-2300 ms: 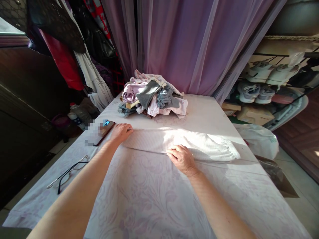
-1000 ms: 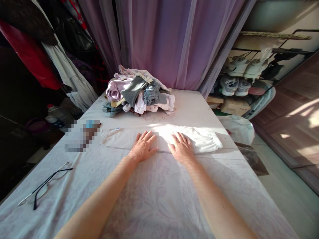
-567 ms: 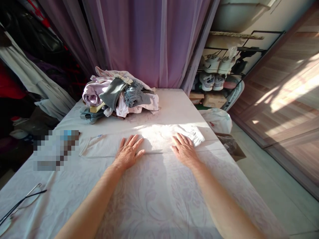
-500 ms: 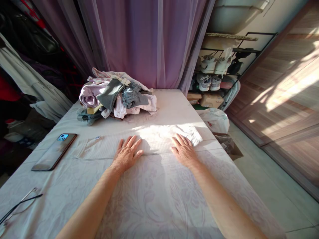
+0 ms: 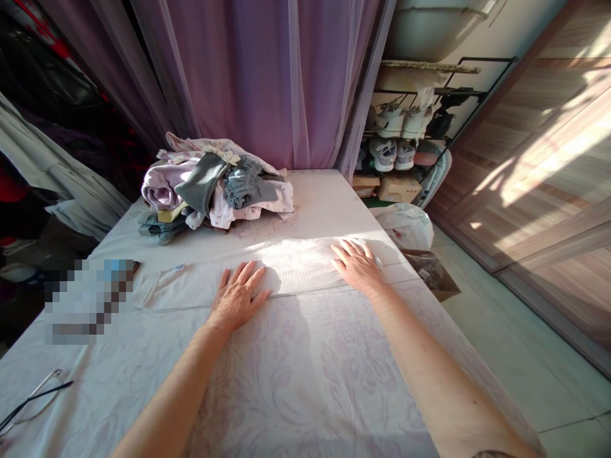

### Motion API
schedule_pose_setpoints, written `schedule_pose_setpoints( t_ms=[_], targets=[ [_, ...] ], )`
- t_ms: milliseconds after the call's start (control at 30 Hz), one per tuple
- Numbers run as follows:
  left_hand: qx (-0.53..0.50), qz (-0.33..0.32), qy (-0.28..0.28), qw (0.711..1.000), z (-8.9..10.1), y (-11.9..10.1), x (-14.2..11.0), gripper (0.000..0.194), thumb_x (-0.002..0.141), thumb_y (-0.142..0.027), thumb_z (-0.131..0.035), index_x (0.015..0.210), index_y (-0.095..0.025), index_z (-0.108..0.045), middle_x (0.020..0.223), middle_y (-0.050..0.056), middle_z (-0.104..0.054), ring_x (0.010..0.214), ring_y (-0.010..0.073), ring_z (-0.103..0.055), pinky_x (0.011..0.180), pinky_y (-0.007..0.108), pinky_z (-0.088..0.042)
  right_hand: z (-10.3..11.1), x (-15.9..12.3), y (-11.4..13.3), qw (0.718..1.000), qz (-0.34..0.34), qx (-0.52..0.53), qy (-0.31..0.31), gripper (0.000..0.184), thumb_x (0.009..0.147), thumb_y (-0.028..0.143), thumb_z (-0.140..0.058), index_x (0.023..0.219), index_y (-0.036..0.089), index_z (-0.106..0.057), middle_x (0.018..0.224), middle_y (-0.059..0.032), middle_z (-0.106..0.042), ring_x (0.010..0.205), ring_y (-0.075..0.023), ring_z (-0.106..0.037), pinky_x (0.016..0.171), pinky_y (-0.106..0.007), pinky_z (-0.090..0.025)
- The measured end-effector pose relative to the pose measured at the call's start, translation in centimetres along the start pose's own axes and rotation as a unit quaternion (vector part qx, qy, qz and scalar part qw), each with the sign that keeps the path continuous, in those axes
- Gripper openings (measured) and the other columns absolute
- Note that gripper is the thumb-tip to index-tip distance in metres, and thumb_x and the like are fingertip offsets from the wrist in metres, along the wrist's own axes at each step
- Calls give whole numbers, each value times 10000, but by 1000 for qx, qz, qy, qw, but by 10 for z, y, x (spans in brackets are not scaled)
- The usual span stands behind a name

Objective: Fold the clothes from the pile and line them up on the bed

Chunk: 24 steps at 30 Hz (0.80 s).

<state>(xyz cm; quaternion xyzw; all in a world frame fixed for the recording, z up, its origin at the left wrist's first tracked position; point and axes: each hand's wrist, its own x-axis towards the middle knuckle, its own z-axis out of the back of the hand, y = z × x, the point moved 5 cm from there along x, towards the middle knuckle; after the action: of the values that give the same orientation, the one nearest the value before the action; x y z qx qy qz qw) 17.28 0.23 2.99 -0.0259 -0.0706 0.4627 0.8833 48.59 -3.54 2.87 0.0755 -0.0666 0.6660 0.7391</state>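
A white ribbed garment (image 5: 296,267), folded into a long strip, lies across the table under both palms. My left hand (image 5: 238,296) rests flat on its middle-left part with fingers spread. Toward its right end, my right hand (image 5: 357,264) also lies flat, fingers extended and covering much of that end. A small label (image 5: 179,268) shows near the garment's left end. Sunlight falls brightly on the cloth between the hands.
A heap of clothes (image 5: 214,184) sits at the back left of the table (image 5: 286,381). A pixelated phone (image 5: 90,299) and eyeglasses (image 5: 38,397) lie at the left. Beyond the right edge are a plastic bag (image 5: 405,222), an open box (image 5: 434,273) and a shoe rack (image 5: 420,95).
My right hand has slid rightward onto the garment's end, where bunched white cloth showed before. My left hand stays at about the same spot on the garment. The view has shifted slightly.
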Motion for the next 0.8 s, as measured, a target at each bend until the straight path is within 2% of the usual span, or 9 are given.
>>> schedule_pose_setpoints(
  t_ms=[133, 233, 367, 467, 567, 667, 800],
  targets=[
    [3, -3, -1, 1000, 0, 0, 0, 565, 956, -524, -409, 1450, -262, -492, 1555, 98, -425, 1443, 328, -343, 1164, 582, -245, 1, 0, -1, 1000, -7, 1, 4, 431, 990, 351, -409, 1389, 266, -552, 1515, -91, -474, 1399, -247, -404, 1184, -532, -208],
    [6, -4, 2, 1000, 0, -1, 1, 579, 955, -539, -406, 1452, -253, -489, 1557, 103, -420, 1447, 329, -335, 1162, 586, -244, 9, -1, 10, 1000, -3, 14, -13, 411, 995, 332, -402, 1354, 243, -582, 1498, -112, -492, 1382, -273, -431, 1172, -551, -227],
    [-2, -4, 1, 1000, 1, -2, 1, 608, 940, -572, -430, 1454, -251, -486, 1561, 105, -413, 1449, 334, -329, 1167, 586, -234, 18, -9, 60, 997, 45, 49, -26, 453, 999, 351, -397, 1418, 229, -519, 1534, -120, -440, 1418, -300, -387, 1170, -565, -237],
    [-9, -7, -5, 1000, 1, -2, 0, 622, 930, -590, -443, 1455, -260, -485, 1557, 105, -419, 1448, 338, -329, 1170, 586, -228, 14, -22, 105, 993, 94, 71, 24, 501, 997, 404, -411, 1467, 240, -463, 1588, -119, -349, 1452, -290, -333, 1180, -566, -235],
    [-12, -7, -12, 1000, 0, -1, -1, 592, 941, -573, -430, 1452, -280, -490, 1554, 91, -427, 1447, 328, -335, 1177, 572, -230, 10, -38, 131, 983, 154, 78, 63, 537, 988, 471, -426, 1485, 268, -443, 1608, -108, -309, 1479, -278, -274, 1192, -560, -212],
    [-11, -5, -19, 1000, 1, 0, -1, 543, 974, -521, -376, 1449, -285, -496, 1550, 82, -435, 1444, 314, -346, 1175, 569, -244, 10, -52, 133, 972, 199, 88, 83, 532, 993, 484, -417, 1495, 309, -421, 1615, -93, -296, 1494, -260, -235, 1192, -569, -186],
    [-8, 8, 0, 1000, 2, -5, 0, 535, 986, -488, -355, 1453, -266, -490, 1565, 85, -411, 1452, 322, -330, 1167, 599, -244, 11, -60, 128, 970, 204, 89, 95, 521, 1004, 486, -391, 1498, 319, -413, 1609, -107, -307, 1492, -254, -239, 1184, -587, -177]
  ],
)
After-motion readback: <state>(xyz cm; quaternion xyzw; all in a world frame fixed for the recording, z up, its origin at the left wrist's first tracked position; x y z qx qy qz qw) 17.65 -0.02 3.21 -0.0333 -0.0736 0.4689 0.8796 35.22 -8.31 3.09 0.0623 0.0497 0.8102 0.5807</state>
